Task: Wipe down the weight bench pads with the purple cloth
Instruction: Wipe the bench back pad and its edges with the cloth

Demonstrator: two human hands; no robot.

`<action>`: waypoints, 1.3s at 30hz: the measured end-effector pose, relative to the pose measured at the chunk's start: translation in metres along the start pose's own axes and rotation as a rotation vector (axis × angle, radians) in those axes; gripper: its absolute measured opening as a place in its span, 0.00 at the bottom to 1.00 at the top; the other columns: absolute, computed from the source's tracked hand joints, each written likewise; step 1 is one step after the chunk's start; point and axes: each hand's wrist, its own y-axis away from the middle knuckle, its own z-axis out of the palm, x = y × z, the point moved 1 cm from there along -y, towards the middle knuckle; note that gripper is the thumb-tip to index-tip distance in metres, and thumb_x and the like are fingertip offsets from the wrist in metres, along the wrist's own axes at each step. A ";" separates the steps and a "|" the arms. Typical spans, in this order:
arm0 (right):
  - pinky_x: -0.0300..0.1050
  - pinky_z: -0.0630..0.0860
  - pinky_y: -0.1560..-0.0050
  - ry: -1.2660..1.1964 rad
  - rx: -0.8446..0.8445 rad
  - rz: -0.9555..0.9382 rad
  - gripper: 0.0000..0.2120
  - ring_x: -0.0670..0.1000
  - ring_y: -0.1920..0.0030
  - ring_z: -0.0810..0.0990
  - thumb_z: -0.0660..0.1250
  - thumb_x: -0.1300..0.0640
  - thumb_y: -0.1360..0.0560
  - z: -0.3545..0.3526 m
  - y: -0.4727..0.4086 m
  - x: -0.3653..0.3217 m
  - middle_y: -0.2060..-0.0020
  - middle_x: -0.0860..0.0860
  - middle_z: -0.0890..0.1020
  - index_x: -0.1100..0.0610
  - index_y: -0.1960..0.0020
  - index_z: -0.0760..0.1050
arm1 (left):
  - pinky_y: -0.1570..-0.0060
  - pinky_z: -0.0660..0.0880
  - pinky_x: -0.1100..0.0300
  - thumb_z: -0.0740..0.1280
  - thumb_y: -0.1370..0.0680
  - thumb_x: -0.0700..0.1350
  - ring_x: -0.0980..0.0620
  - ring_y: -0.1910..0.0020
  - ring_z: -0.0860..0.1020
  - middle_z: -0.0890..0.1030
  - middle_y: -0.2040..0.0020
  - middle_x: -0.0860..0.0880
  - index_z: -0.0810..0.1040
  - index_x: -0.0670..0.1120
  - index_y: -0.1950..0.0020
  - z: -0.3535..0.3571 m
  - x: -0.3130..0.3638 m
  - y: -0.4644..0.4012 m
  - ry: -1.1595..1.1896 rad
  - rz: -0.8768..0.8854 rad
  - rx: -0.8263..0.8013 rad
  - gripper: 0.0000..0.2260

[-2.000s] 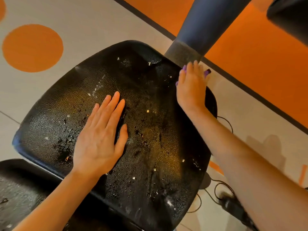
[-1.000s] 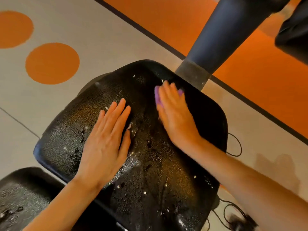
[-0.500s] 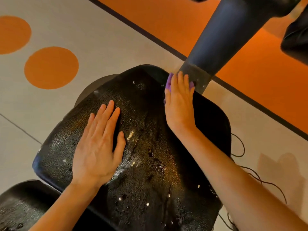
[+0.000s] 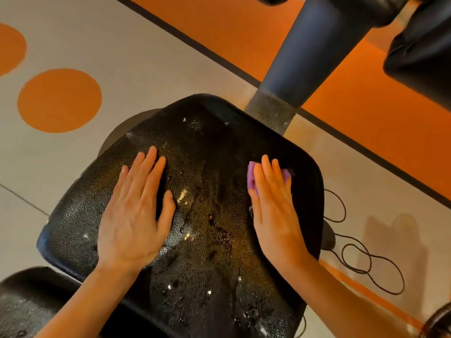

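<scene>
A black textured bench pad (image 4: pixel 210 147) fills the middle of the view, wet with droplets and white specks. My left hand (image 4: pixel 136 211) lies flat on its left half, fingers straight. My right hand (image 4: pixel 273 203) presses flat on the purple cloth (image 4: pixel 251 178) near the pad's right edge; the cloth shows only at my fingertips and beside my thumb. A second black pad (image 4: pixel 26 303) sits at the lower left.
A dark metal post (image 4: pixel 310 52) rises behind the pad at the top right. Another black pad (image 4: pixel 419 47) is at the far right. Thin black cables (image 4: pixel 366 259) loop on the grey floor to the right. Orange flooring lies beyond a black line.
My right hand has slid the cloth from the pad's far edge by the post back and to the right. My left hand stays flat on the pad.
</scene>
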 end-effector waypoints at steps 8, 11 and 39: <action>0.58 0.54 0.24 -0.082 0.048 0.023 0.22 0.57 0.23 0.54 0.49 0.57 0.17 -0.003 -0.014 -0.021 0.25 0.59 0.60 0.61 0.25 0.58 | 0.21 0.49 0.52 0.52 0.18 0.54 0.51 0.20 0.52 0.56 0.20 0.48 0.58 0.45 0.21 0.000 0.000 0.001 -0.011 -0.004 0.001 0.26; 0.61 0.56 0.26 -0.065 -0.011 -0.107 0.23 0.59 0.24 0.55 0.49 0.55 0.19 0.005 -0.015 -0.007 0.25 0.60 0.61 0.61 0.25 0.58 | 0.21 0.49 0.52 0.52 0.18 0.54 0.51 0.20 0.52 0.57 0.20 0.48 0.59 0.45 0.22 0.000 0.000 0.000 -0.005 0.000 0.000 0.26; 0.59 0.57 0.26 0.080 0.127 0.218 0.22 0.59 0.27 0.63 0.54 0.58 0.19 0.006 -0.115 -0.025 0.29 0.59 0.67 0.62 0.27 0.61 | 0.21 0.46 0.56 0.54 0.19 0.53 0.53 0.20 0.51 0.56 0.20 0.50 0.59 0.46 0.22 -0.003 0.001 -0.002 0.041 -0.024 -0.039 0.27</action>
